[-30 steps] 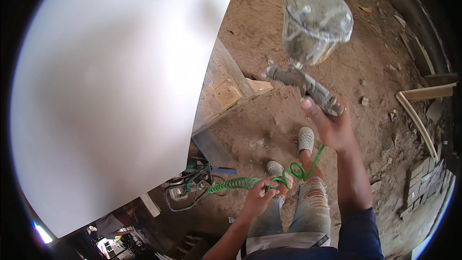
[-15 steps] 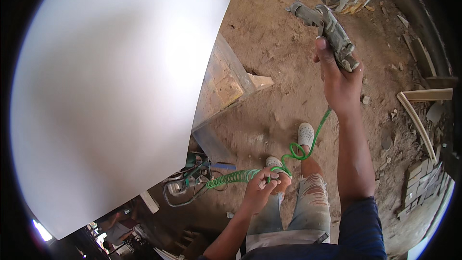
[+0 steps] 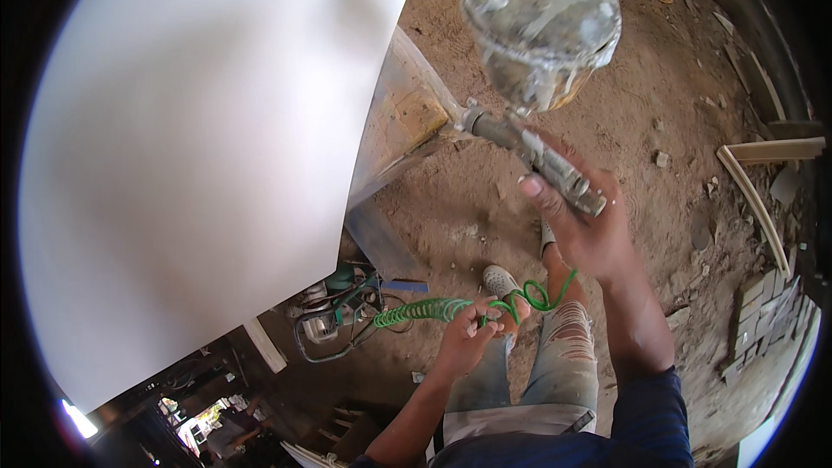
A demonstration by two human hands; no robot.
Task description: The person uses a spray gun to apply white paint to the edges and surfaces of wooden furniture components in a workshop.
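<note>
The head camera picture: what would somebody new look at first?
Probably the huge white panel, filling most of the left side. Next, the spattered spray gun in the right hand, its big cup near the top. Then the bright green coiled hose in the left hand, lower down.

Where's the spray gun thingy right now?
In the head view, the spray gun is in the right hand, right of the white panel, with its cup just above it in the picture.
</note>
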